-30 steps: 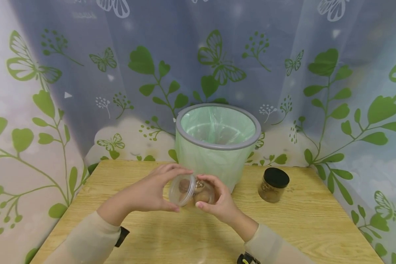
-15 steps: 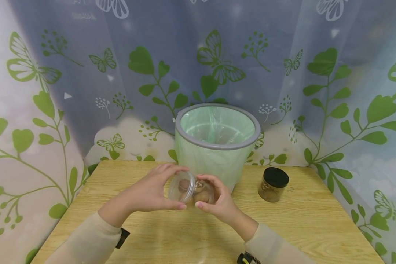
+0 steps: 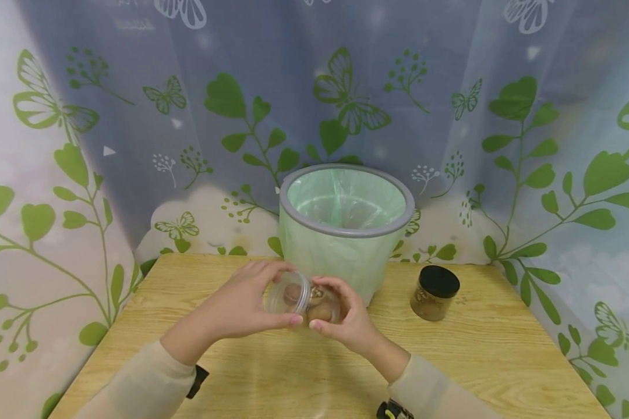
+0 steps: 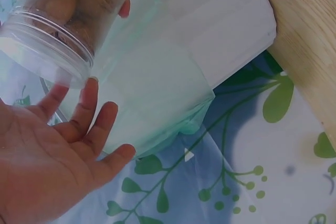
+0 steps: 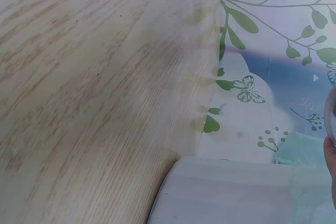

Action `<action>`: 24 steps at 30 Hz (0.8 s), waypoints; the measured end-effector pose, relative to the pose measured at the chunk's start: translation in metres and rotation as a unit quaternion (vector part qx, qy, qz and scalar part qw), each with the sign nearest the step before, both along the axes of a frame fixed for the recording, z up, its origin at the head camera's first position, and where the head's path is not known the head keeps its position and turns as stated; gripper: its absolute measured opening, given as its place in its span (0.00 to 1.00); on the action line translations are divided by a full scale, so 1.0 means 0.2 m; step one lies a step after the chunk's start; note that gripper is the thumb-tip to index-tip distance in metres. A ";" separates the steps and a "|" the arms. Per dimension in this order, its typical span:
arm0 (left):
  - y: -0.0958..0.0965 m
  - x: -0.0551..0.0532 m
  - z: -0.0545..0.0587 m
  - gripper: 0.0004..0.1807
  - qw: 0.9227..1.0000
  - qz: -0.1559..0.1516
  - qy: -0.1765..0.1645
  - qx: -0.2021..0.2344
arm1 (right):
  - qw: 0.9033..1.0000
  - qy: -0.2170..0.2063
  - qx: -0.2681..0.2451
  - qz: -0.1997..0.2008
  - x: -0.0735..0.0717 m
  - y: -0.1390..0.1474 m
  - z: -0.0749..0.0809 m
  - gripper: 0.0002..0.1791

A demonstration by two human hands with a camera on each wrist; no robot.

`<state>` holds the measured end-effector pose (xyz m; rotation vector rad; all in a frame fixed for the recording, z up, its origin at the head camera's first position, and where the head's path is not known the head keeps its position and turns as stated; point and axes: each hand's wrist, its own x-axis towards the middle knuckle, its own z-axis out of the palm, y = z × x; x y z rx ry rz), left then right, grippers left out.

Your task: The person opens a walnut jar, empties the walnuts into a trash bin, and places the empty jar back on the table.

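A clear jar (image 3: 326, 308) of round brown pieces resembling walnuts is held tilted on its side in front of the bin. My right hand (image 3: 351, 323) grips the jar's body from the right, thumb in front and fingers behind. At the left end, my left hand (image 3: 236, 308) has its thumb and forefinger around the clear, ridged lid end (image 3: 285, 298). In the left wrist view, a fingertip meets the lid end (image 4: 44, 56) while other fingers (image 4: 102, 124) spread beside it. The right wrist view catches only a sliver of fingers (image 5: 331, 156) at its right edge.
A bin (image 3: 346, 234) with a grey rim and pale green liner stands behind my hands. To its right, a second jar (image 3: 434, 302) with a black lid stands upright on the wooden table (image 3: 477, 355). A patterned curtain (image 3: 272, 52) hangs along the back and sides.
My left thumb has moved rightward and slightly up along the front of the lid end, and the left hand has turned a little. The right hand and jar stay nearly in place.
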<state>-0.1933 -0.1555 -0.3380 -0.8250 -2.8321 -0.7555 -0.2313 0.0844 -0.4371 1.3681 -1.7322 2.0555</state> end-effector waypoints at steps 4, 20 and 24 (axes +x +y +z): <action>0.01 0.00 -0.01 0.48 1.000 0.019 0.009 -0.004 | 1.000 0.002 -0.002 -0.001 0.00 0.00 0.00 0.35; 0.06 0.02 -0.02 0.45 0.996 0.085 0.019 -0.025 | 1.000 0.010 -0.002 0.003 -0.01 0.00 -0.01 0.35; 0.05 0.03 -0.02 0.47 0.996 0.080 0.017 -0.027 | 1.000 0.010 -0.003 0.002 -0.01 0.00 0.00 0.35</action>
